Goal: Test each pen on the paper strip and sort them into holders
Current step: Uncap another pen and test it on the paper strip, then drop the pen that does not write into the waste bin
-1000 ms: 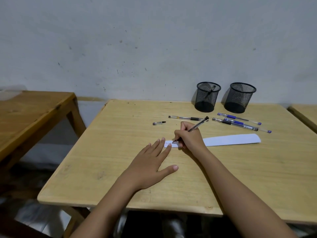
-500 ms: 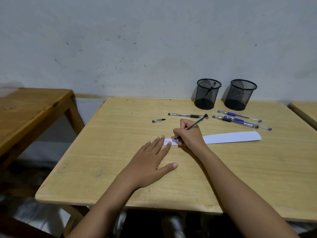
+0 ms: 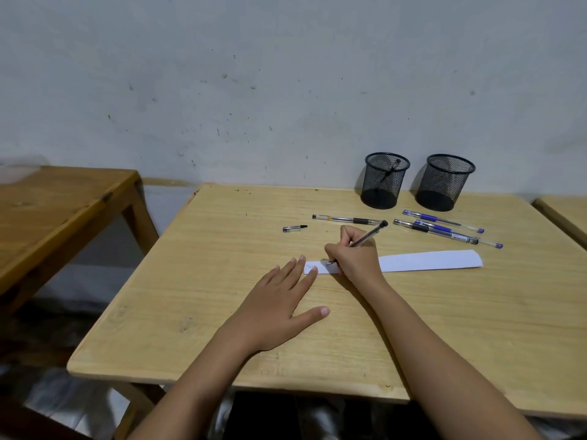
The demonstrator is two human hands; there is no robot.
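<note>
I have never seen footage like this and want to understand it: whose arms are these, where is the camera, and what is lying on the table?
There is no machine here. A person wears a wide-angle camera on the head, so you look forward and down along their own arms. The left hand lies flat on the wooden table, its fingertips on the left end of a white paper strip. The right hand grips a pen whose tip is on the strip, beside some scribbles. A loose pen cap lies further back. Four more pens lie behind the strip: a black-gripped pen and a cluster of three. Two black mesh holders stand at the back. The left holder contains one pen; the right holder looks empty.
</note>
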